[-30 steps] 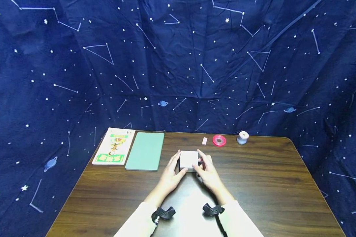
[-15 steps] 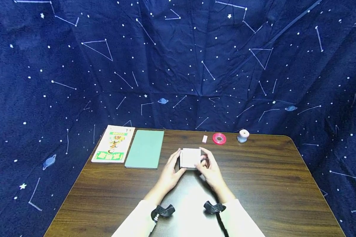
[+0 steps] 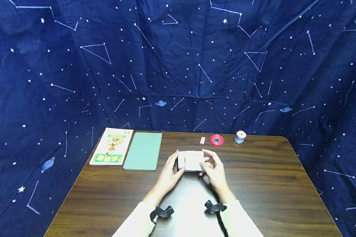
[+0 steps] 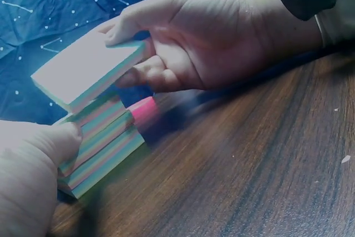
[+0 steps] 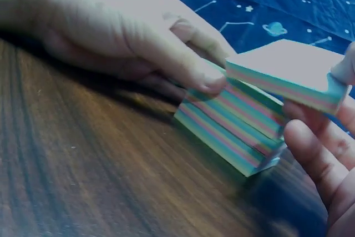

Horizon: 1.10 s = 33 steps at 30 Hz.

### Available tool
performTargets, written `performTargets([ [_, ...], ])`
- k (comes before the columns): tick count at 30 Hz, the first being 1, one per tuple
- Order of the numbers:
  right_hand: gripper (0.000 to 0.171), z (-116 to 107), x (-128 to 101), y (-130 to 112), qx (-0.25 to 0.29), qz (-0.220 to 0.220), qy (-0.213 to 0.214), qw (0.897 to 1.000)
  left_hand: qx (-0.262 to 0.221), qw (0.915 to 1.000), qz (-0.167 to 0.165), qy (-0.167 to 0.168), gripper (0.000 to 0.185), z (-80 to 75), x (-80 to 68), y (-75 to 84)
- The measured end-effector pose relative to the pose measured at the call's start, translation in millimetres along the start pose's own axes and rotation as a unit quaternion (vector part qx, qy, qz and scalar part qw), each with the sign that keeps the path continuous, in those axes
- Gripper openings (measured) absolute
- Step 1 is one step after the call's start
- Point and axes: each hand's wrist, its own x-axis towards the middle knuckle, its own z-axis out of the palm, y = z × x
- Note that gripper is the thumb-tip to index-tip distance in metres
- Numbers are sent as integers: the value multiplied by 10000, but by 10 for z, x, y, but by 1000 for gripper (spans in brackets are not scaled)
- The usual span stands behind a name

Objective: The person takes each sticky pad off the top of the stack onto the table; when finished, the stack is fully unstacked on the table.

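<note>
A block of pastel striped note paper sits at the table's middle, split in two. My left hand [image 3: 174,163] holds the lower stack [image 3: 181,160] on the wood, its thumb [image 4: 52,148] and fingertips [image 5: 208,81] pinching the sides of that stack [image 5: 233,131]. My right hand [image 3: 207,163] grips the upper part [image 3: 194,160] by its edges. The upper part [image 4: 83,76] is lifted off the lower stack [image 4: 102,151], tilted and shifted to the right. In the right wrist view this lifted block [image 5: 283,76] rests on my right fingers [image 5: 313,156].
A green notebook [image 3: 143,151] and a picture booklet [image 3: 111,146] lie at the back left of the brown table [image 3: 270,184]. A pink eraser [image 3: 202,140], a red tape roll [image 3: 217,140] and a pale spool [image 3: 240,137] line the far edge. Starry blue cloth hangs behind.
The block was whole under both hands a second ago. My right hand has since raised its upper part and drawn it rightward, while the left hand stayed on the lower stack.
</note>
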Motion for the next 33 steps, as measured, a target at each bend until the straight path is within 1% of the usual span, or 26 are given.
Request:
performTargets([
  [4,55,-57,-7,-12,132,68,190,9997,132,9999,-93,-6,79,3,-20,-1],
  [8,55,-158,32,-26,162,-57,465,9988,161,9998,-146,40,80,-5,-26,7],
  [11,55,-258,70,-46,113,-194,631,9978,159,9998,-126,86,79,-13,-26,12],
  [13,55,-327,92,-66,44,-276,657,9974,181,9997,-94,135,77,-9,-23,4],
  [16,53,-433,117,-88,-64,-338,677,9971,175,9996,-148,137,77,0,-17,-13],
  [19,50,-525,133,-114,-153,-390,793,9960,167,9997,-131,145,78,15,-12,-34],
  [21,48,-572,140,-132,-251,-450,916,9945,164,9997,-14,196,77,25,-16,-51],
  [25,46,-640,168,-158,-668,-532,1116,9901,293,9984,288,382,75,43,-20,-90],
  [27,45,-660,182,-153,-906,-481,1201,9875,301,9981,328,425,75,42,-21,-99],
  [29,44,-672,194,-154,-1079,-357,1269,9854,248,9988,221,368,75,36,-16,-82],
  [31,43,-679,199,-146,-1256,-133,1334,9830,139,9994,101,290,76,27,-9,-59],
  [33,43,-681,203,-125,-1544,160,1391,9781,115,9997,-7,217,76,19,-4,-40],
])
